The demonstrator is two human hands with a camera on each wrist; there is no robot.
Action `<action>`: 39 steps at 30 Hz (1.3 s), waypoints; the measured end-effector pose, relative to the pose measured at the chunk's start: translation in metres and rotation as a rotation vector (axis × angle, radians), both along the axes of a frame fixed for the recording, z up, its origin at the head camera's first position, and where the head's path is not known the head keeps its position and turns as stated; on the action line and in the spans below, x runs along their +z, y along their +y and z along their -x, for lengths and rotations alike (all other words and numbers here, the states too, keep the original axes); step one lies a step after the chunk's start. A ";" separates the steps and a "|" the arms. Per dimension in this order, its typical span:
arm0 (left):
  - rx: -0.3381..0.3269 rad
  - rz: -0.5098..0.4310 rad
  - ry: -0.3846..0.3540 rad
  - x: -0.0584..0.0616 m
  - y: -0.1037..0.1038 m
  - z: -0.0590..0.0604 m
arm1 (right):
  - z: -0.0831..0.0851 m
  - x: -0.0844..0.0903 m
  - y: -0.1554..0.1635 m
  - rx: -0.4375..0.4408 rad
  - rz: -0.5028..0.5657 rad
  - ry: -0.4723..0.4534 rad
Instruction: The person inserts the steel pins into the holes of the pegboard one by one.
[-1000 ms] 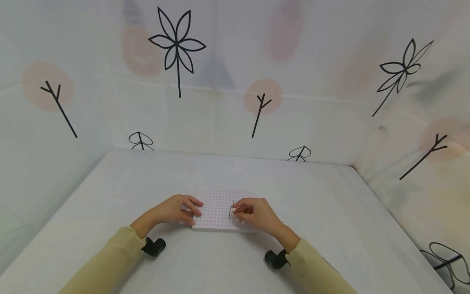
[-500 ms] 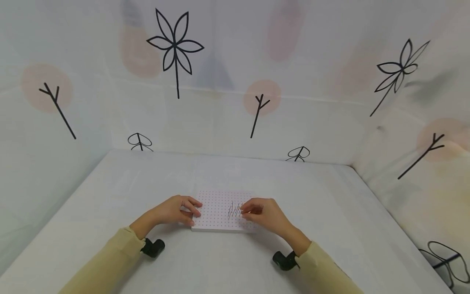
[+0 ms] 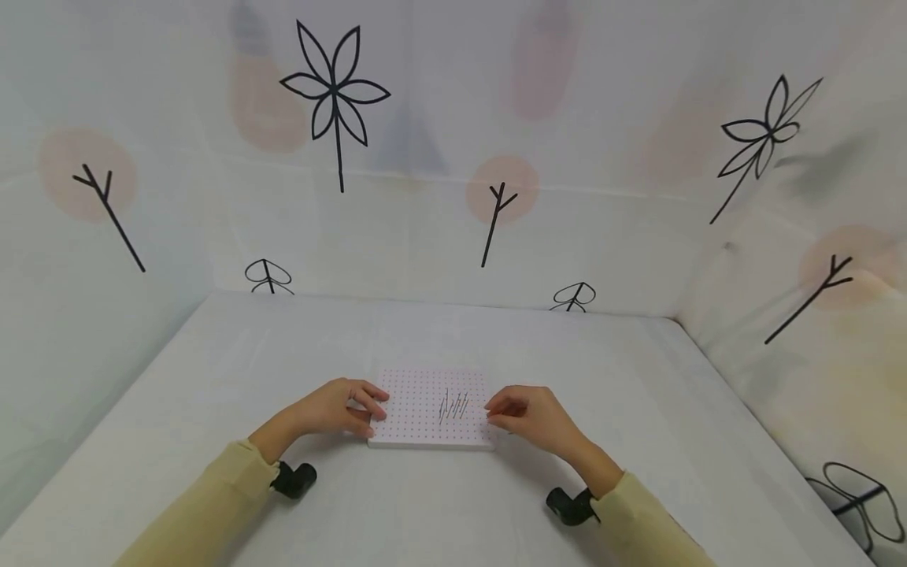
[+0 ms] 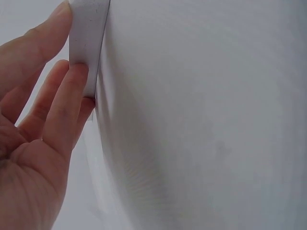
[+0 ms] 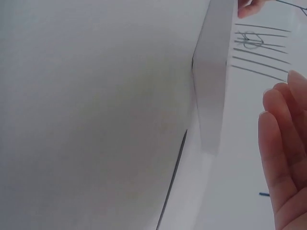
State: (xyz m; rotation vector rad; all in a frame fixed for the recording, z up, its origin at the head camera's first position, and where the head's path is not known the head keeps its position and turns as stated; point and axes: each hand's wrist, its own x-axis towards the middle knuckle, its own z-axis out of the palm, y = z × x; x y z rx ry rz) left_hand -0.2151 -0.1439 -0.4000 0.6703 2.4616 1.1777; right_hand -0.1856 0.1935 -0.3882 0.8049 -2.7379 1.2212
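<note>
A white pegboard point(image 3: 418, 405) with red dots lies flat on the white table, and several thin metal pins point(image 3: 453, 404) stand in its right half. My left hand point(image 3: 372, 413) grips the board's near left corner, fingers on top and thumb at the front. In the left wrist view those fingers point(image 4: 72, 91) lie against the board's edge point(image 4: 88, 28). My right hand point(image 3: 499, 413) hovers just off the board's right edge, fingers loosely curled and holding nothing. In the right wrist view its fingers point(image 5: 283, 143) sit beside the board's side wall point(image 5: 211, 96), with the pins point(image 5: 261, 48) beyond.
White cloth walls point(image 3: 425, 197) printed with black flowers and twigs close in the table at the back, left and right. Black wrist cameras point(image 3: 294, 479) point(image 3: 570, 508) sit under both yellow sleeves. Bare tabletop point(image 3: 453, 339) lies around the board.
My right hand has let go at the pins and drawn back to the right, off the board. More pins now stand uncovered. The left hand has stayed on the board.
</note>
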 end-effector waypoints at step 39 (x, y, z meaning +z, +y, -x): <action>-0.005 -0.015 -0.004 -0.005 -0.002 0.004 | 0.022 -0.012 0.049 0.090 -0.200 -0.183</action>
